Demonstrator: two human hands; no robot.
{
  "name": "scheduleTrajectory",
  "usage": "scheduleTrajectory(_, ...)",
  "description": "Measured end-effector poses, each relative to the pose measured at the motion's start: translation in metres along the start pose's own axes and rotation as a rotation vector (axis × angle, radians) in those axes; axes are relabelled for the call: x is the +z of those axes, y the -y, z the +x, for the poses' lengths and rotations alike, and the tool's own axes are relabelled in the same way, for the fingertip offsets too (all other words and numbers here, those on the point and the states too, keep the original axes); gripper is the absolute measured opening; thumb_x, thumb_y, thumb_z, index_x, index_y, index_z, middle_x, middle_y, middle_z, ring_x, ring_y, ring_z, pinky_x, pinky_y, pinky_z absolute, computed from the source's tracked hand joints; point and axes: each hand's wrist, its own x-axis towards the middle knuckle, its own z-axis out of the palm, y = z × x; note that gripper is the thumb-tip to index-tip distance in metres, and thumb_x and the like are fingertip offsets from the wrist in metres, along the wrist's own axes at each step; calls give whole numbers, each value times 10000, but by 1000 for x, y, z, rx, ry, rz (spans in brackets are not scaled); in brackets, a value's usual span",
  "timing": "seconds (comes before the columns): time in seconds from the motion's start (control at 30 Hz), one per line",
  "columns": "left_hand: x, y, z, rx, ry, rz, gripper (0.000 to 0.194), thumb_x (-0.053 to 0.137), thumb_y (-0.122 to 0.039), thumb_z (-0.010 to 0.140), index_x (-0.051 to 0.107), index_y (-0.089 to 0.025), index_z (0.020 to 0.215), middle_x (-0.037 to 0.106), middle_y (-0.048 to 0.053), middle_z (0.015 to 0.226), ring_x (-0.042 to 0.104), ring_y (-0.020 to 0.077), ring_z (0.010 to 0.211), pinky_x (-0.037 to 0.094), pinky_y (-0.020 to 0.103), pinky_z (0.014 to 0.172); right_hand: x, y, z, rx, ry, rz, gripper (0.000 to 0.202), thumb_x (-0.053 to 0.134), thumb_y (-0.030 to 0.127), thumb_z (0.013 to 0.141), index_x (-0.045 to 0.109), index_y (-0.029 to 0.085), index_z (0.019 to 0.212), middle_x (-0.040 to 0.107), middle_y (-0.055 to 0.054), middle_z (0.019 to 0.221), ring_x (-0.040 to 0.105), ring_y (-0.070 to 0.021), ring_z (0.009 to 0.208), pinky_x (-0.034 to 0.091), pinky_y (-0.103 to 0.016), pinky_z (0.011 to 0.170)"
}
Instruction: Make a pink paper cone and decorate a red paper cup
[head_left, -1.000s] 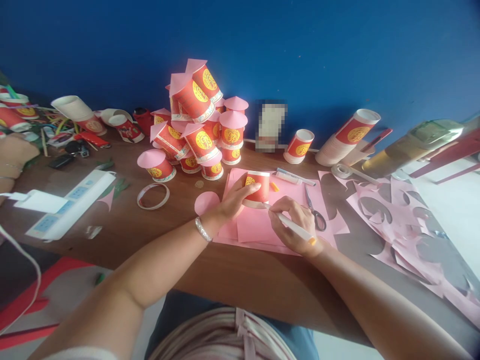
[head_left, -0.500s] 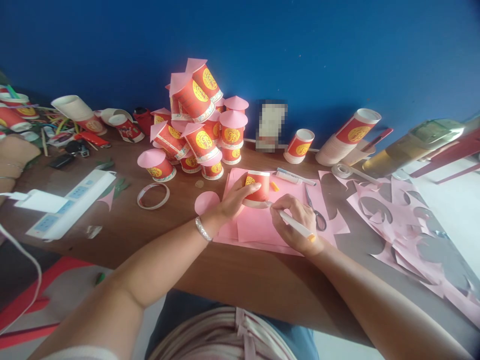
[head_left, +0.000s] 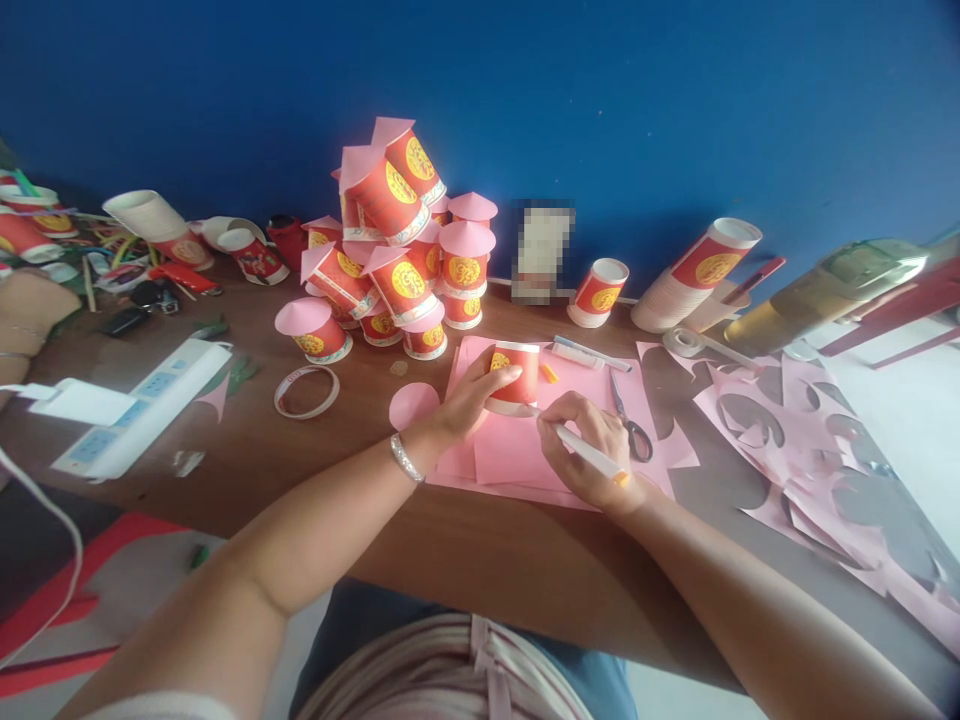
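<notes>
My left hand (head_left: 474,396) is wrapped round a red paper cup (head_left: 528,372) with a yellow emblem, its thumb lying across the side. A white marker (head_left: 592,454) with an orange end is gripped in my right hand (head_left: 583,440), its tip at the white band along the cup's lower edge. Both hands are over pink paper sheets (head_left: 517,462). An orange marker cap (head_left: 550,373) lies just right of the cup. Behind it are white markers (head_left: 581,354). Scissors (head_left: 631,420) with dark handles lie beside my right hand. A pink paper circle (head_left: 414,406) is left of the sheets.
Several red cups with pink cone tops (head_left: 405,280) are piled at the back. A red cup (head_left: 598,292) and a slanted cup stack (head_left: 696,275) stand at back right. Pink scraps (head_left: 810,470) cover the right side. A tape ring (head_left: 306,391) and power strip (head_left: 142,408) lie left.
My right hand has shifted very slightly left with the marker, its tip staying at the cup's white band. My left hand and the cup have barely moved.
</notes>
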Motion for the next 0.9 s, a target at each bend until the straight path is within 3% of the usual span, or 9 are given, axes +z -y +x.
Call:
scheduleTrajectory(0.37, 2, -2, 0, 5, 12, 17, 226, 688, -395, 922, 658, -206, 1041, 692, 14, 933, 668, 167, 848, 539, 295, 787, -10, 3, 5, 3, 55, 70, 116, 556, 168, 938, 531, 243, 853, 608, 38, 666, 571, -114, 521, 448, -231, 515)
scheduleTrajectory(0.63, 2, -2, 0, -15, 36, 4, 249, 685, -406, 919, 636, -201, 1050, 730, 46, 1084, 704, 210, 972, 549, 314, 843, -10, 2, 6, 27, 43, 39, 106, 569, 159, 934, 539, 245, 881, 638, 35, 709, 618, -123, 570, 476, -229, 547)
scheduleTrajectory(0.77, 4, -7, -3, -31, 54, 30, 277, 664, -415, 929, 636, -210, 1112, 725, 49, 1098, 701, 227, 991, 551, 355, 883, -8, 2, 5, 28, 39, 27, 109, 571, 160, 935, 539, 244, 872, 634, 39, 698, 615, -121, 562, 476, -226, 546)
scheduleTrajectory(0.9, 6, -10, -4, 8, 44, 88, 220, 646, -392, 938, 630, -195, 1034, 707, 42, 1056, 655, 219, 999, 518, 358, 914, -6, 2, 4, 46, 28, 7, 105, 562, 172, 941, 543, 241, 864, 636, 39, 695, 619, -118, 565, 479, -223, 555)
